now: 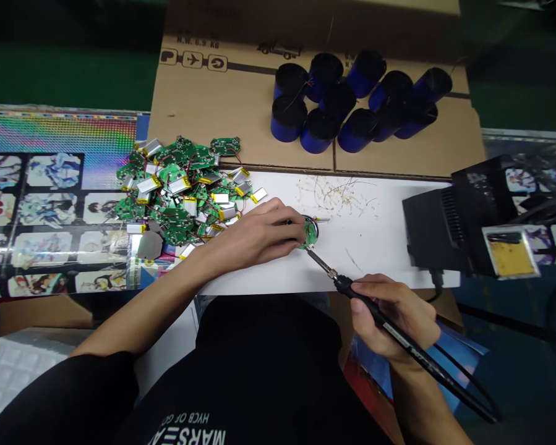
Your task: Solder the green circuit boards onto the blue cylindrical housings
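A broad, flattened brown cardboard box (217,117), printed with black markings, lies along the far side of the white, flat surface (268,275). At the left end spreads a glossy plastic sheet (55,210) printed with rows of illustrated cards, its far part shimmering in rainbow colours. A cluster of dark blue cylinders with black tops (318,133) stands on the cardboard, some with thin wires rising from them; a few look tilted. Between the printed sheet and the person's left hand (273,232) sits a loose heap of green circuit boards with silver, yellow-ended battery pouches (180,204), joined here and there by red wires. At the right end stands a black, box-shaped unit with a slotted side (426,228). The right hand (396,315) grasps a slim black soldering iron with a metal tip (380,316), thumb and fingers wrapped about its handle, which slants up and left. The left hand is bent over with its fingers drawn together; they hide whatever is between them, so its grip cannot be told. Just beyond those fingertips, on the surface, is a small green circuit board within a dark ring (311,232), the iron's tip right at its near edge, though contact is unclear. A yellow sponge in a metal tray (511,256) sits beside the black unit. Fine brownish wire scraps (336,194) lie scattered near the cardboard's edge.
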Available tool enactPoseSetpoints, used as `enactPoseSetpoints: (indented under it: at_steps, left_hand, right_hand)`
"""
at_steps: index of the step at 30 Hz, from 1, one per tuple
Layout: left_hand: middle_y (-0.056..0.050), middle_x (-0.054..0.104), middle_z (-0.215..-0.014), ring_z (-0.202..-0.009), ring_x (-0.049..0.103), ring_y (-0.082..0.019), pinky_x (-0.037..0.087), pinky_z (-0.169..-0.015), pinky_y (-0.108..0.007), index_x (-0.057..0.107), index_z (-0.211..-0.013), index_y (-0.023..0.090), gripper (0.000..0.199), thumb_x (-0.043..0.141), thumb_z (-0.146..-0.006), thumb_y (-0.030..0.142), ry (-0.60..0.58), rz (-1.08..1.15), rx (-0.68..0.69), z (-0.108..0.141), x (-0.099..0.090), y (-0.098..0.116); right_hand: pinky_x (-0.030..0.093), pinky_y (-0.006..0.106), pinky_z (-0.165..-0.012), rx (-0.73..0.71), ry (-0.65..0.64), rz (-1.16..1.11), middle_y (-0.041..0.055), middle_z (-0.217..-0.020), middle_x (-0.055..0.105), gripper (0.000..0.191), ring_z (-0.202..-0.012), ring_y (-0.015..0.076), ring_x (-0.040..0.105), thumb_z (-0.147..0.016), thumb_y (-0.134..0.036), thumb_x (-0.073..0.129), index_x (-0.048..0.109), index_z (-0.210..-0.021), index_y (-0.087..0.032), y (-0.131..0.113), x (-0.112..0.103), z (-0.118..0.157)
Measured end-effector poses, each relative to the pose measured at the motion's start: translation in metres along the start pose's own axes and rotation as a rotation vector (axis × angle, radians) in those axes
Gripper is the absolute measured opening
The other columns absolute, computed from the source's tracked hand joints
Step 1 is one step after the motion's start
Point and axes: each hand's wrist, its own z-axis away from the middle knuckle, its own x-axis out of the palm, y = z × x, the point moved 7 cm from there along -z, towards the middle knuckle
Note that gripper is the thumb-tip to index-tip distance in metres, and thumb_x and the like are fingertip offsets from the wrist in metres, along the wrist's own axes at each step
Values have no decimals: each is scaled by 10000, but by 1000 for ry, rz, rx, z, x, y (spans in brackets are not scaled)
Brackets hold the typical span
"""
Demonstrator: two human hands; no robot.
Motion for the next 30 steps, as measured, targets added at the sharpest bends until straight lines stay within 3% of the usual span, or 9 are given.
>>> enactPoseSetpoints:
  at_steps: [16, 23, 26, 30]
  left_hand:
    - [-93, 731, -1219, -1110, 619, -238, 498, -1014, -401, 709, -1102, 225, 190, 529, -1119, 284, -10, 24, -43, -1, 1, -2]
    - [-88, 718, -1200, -1085, 594, -224, 502, -993, -378, 696, -1075, 205, 132, 567, -1094, 225, 14, 22, -26, -1, 1, 1]
    - [-78, 719, -1198, -1080, 584, -219, 503, -982, -369, 691, -1063, 206, 114, 578, -1085, 209, 8, 33, -53, -1, 2, 0]
    - [-71, 722, -1207, -1092, 597, -214, 497, -998, -371, 693, -1108, 213, 99, 597, -1081, 216, -24, 45, -87, 0, 0, 0]
  right_hand:
    - [607, 297, -515, 193, 208, -193, 23, -795, 761, 127, -697, 213, 783, -886, -209, 792, 768, -1010, -221, 32, -27, 22]
    - [481, 212, -370, 413, 417, -209, -51, -674, 690, 209, -419, 113, 634, -914, -353, 811, 679, -966, -199, 80, -22, 29]
    - [536, 226, -444, 455, 419, -224, -38, -715, 731, 244, -473, 120, 672, -908, -362, 820, 669, -1011, -201, 101, -14, 26]
    - [661, 304, -661, 413, 334, -214, 34, -836, 808, 245, -695, 181, 800, -923, -360, 800, 703, -1079, -197, 104, -5, 17]
